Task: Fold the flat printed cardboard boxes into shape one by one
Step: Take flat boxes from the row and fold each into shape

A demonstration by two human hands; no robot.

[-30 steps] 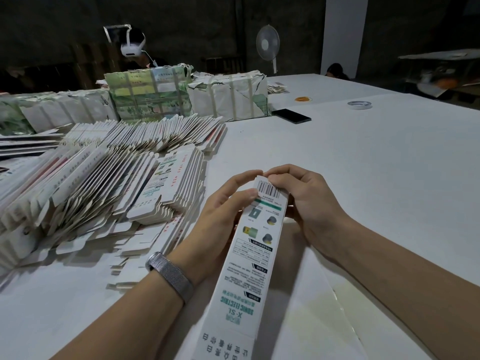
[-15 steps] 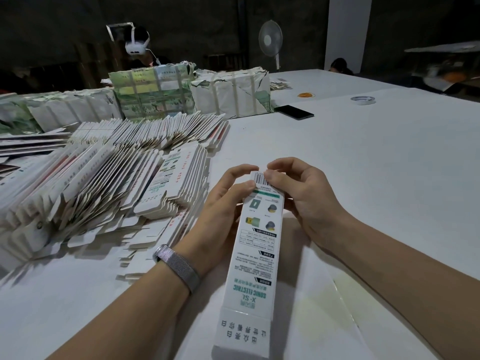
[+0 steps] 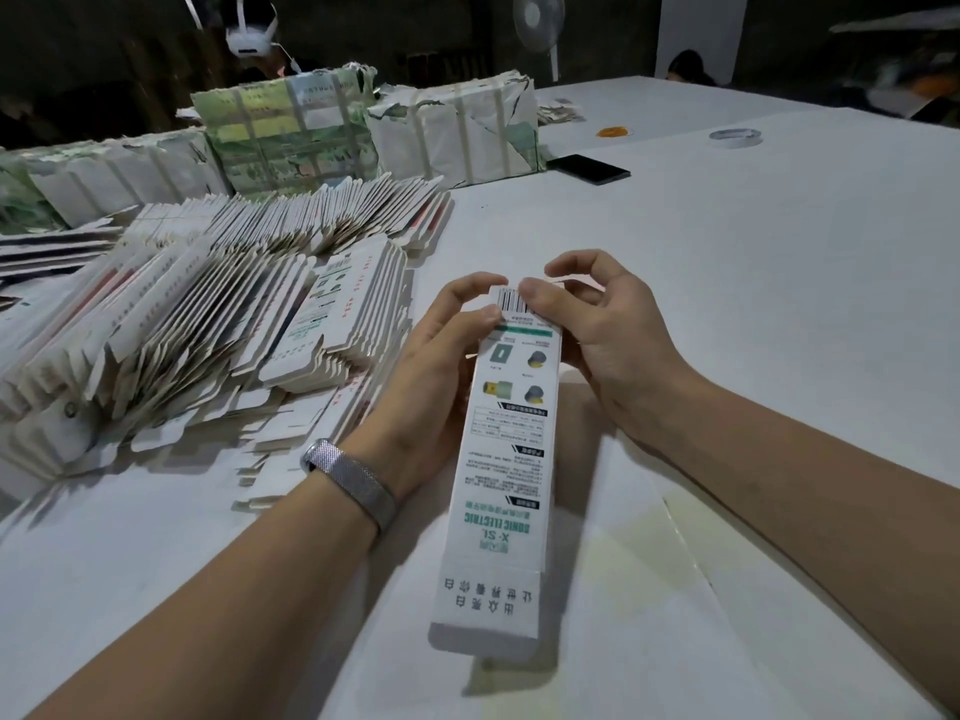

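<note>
- Broadly, a white table [image 3: 753, 314] fills the view, running back to a dark wall.
- Across its left side lie fanned rows of flat printed box blanks [image 3: 218, 314], leaning on one another, and behind them stand strapped paper-wrapped bundles [image 3: 363, 129].
- Near the middle, close to the person, a long narrow printed box [image 3: 506, 459] is held over the table with its far end up between the hands; its near flap hangs open toward the camera, with teal lettering and small product pictures on the upper face.
- Left hand [image 3: 431, 376], with a metal mesh band [image 3: 353, 483] at the wrist, grips the box's left side, fingers curled round the far end by the barcode.
- Right hand [image 3: 608, 330] pinches the far end's flap, thumb on the barcode face.
- Farther back lie a black phone [image 3: 589, 168], a tape roll [image 3: 735, 136] and a small orange item [image 3: 613, 131].
</note>
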